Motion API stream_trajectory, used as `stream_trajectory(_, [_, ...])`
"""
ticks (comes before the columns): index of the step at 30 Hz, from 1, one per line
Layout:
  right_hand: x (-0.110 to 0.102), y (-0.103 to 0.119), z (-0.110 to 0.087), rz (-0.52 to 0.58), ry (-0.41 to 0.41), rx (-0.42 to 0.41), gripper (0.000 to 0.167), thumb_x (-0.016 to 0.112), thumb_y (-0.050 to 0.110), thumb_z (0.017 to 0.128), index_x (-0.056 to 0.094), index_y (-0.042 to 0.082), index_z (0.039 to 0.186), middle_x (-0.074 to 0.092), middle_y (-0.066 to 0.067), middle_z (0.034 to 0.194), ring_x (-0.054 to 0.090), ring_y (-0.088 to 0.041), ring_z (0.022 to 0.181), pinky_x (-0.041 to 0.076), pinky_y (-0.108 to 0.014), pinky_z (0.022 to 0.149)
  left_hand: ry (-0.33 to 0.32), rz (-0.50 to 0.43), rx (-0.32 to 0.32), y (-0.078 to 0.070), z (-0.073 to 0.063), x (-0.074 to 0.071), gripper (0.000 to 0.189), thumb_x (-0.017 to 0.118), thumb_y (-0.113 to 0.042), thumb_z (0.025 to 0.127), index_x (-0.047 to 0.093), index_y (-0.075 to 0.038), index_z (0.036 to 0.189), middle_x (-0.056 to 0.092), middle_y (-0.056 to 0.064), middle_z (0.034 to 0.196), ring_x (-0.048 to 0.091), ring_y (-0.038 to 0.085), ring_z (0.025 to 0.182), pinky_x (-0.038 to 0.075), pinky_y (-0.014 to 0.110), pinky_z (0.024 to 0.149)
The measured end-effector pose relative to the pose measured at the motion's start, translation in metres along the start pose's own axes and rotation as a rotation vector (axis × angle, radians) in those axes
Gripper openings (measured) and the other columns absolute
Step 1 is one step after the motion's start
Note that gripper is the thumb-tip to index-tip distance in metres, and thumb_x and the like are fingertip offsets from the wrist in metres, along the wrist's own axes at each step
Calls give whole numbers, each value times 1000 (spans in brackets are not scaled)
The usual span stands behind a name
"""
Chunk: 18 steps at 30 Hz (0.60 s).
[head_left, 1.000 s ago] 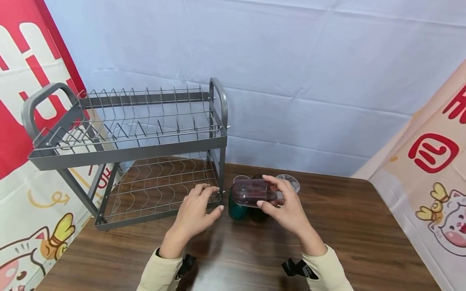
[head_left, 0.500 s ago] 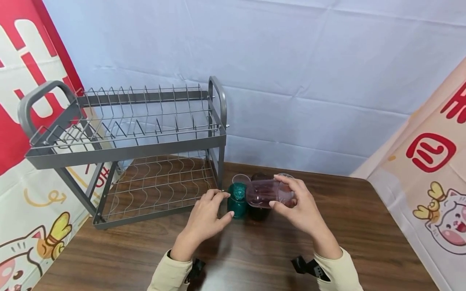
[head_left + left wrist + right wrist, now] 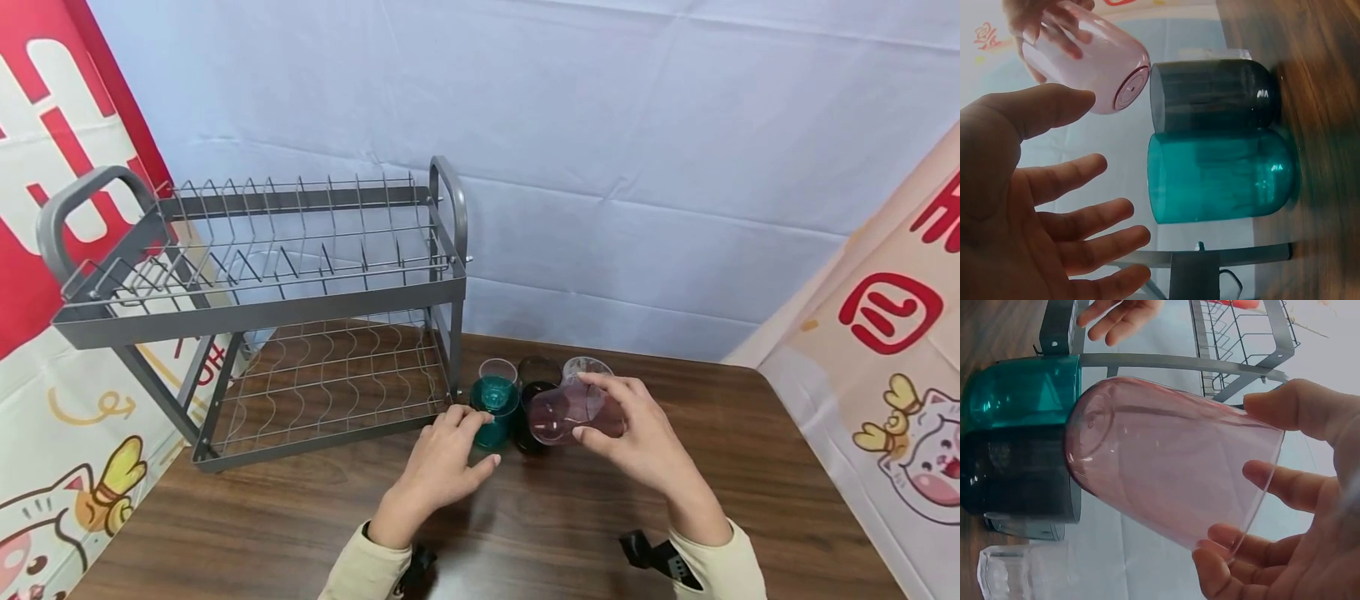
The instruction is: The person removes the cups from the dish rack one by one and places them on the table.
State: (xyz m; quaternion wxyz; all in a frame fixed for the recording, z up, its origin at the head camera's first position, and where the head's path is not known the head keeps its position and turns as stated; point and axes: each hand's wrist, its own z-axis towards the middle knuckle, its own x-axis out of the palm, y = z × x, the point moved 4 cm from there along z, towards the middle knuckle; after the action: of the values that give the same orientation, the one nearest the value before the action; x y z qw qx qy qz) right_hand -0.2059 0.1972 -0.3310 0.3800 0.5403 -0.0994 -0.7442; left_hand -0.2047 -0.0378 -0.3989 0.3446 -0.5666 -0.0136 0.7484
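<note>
My right hand [image 3: 637,425] grips a pink see-through cup [image 3: 1172,462] near its rim, with the cup tilted and its base toward the left. Close to that base stand a dark grey cup [image 3: 1210,94] and a teal cup [image 3: 1219,178], side by side and upright on the table. My left hand [image 3: 450,462] is beside the teal cup, its fingers relaxed and spread, holding nothing. In the left wrist view its fingers [image 3: 1085,222] are apart from the teal cup's rim.
A grey two-tier dish rack [image 3: 262,308] stands on the left of the brown table [image 3: 750,467]. Behind the coloured cups are a clear cup [image 3: 498,367] and another clear glass [image 3: 587,367]. A pale cloth [image 3: 675,208] hangs at the back.
My right hand has moved right with the pink cup, uncovering the teal cup and then more of the dark one. My left hand has shifted right to the teal cup's side.
</note>
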Motion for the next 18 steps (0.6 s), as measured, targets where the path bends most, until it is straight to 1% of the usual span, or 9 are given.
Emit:
stream_trajectory(4, [-3,-2,0,-28,6,-5,60,78,12,70,56,16,126,51,-9,112,48,-21,95,44,-40,70,8,39,10,-3,1,1,49,69,-39,81,58,-14,122,53,7,112,53,25,99,43,43,76])
stream_trajectory(5, [-5,-3,0,-30,10,0,60,78,12,70,56,17,126,51,-9,113,48,-21,96,45,-40,70,11,51,12,-4,1,2,49,69,-40,81,58,-15,122,53,7,112,53,25,99,43,42,76])
stream_trajectory(12, [-13,-7,1,-77,36,36,59,79,15,70,57,16,125,54,-12,111,48,-25,100,39,-47,76,22,147,33,-14,2,11,46,66,-44,82,60,-16,119,53,6,111,52,25,102,41,42,76])
stream_trajectory(18, [-17,-13,2,-108,77,69,58,79,16,70,57,13,125,52,-16,111,47,-29,102,39,-50,78,16,215,61,-22,4,17,43,66,-44,81,61,-19,116,53,5,109,51,25,100,39,40,74])
